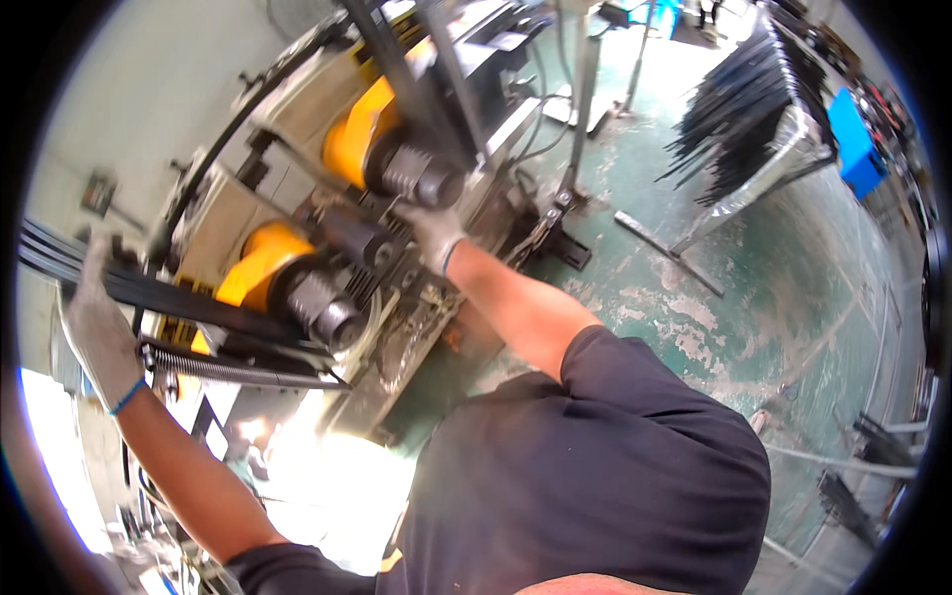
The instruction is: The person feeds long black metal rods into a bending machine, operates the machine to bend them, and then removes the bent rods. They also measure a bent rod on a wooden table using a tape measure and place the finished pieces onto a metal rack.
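A worker in a dark T-shirt stands at a roller machine (213,213), arms spread, pale gloves on 2 hands. The left hand (99,332) clasps a set of long dark strips (188,302), its fingers laid across them near their far-left end. From that grip the strips lie off to the right, their long axis sloping gently down across the view toward the lower roller (322,309), where the right end comes near the roller's underside; whether it touches cannot be told. The left hand is clearly the nearer of the 2. The right hand (433,236) is well apart from the strips, reaching in just below the upper roller (421,178); its fingertips are blurred, and whether they are together, apart or closed on a part cannot be told. A yellow guard (260,270) sits behind the lower roller, and a coiled spring (213,367) runs under the strips, nearly in line with them. The machine rests on a green floor (714,347), its paint worn to pale patches. Across the room, at upper right, a rack bristles with dark rods (729,109), a blue bin (855,149) just beside it, while strong light glares at lower left.
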### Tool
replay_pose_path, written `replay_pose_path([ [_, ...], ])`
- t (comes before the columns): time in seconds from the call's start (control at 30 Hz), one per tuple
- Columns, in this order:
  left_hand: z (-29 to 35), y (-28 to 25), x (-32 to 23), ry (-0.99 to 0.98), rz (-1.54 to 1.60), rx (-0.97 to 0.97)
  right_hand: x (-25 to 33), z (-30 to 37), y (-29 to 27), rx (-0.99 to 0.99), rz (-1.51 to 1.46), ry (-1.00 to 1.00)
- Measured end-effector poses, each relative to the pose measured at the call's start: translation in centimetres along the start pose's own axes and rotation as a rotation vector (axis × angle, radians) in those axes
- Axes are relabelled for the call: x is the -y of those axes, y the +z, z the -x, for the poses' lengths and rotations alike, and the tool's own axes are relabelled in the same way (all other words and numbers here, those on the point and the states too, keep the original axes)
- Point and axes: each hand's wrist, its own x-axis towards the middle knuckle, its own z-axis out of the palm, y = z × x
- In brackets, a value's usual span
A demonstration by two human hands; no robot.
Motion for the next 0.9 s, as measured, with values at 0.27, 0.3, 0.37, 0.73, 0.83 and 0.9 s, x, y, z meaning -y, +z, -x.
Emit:
replay_pose_path([
  [0.27, -0.4, -3.5, -4.3, 0.302, -0.233, -0.018, -3.4, -2.9, -2.6, 0.068, 0.094, -0.074],
  [0.3, -0.2, -3.6, -3.8, 0.359, -0.261, -0.003, -3.9, -3.3, -2.9, 0.094, 0.104, -0.156],
  [0.37, 0.2, -4.1, -3.2, 0.416, -0.291, -0.003, -5.2, -4.0, -3.2, 0.182, 0.115, -0.303],
  [0.73, -1.7, -3.9, -12.7, 0.209, -0.987, 0.178, -4.8, -7.8, -8.0, 0.203, 0.079, 0.091],
  [0.83, -1.8, -4.6, -13.6, 0.182, -0.871, 0.371, -4.1, -6.4, -7.1, 0.256, 0.183, 0.126],
  [0.9, -1.9, -5.2, -14.2, 0.162, -0.816, 0.445, -4.3, -7.4, -8.1, 0.337, 0.402, -0.021],
])
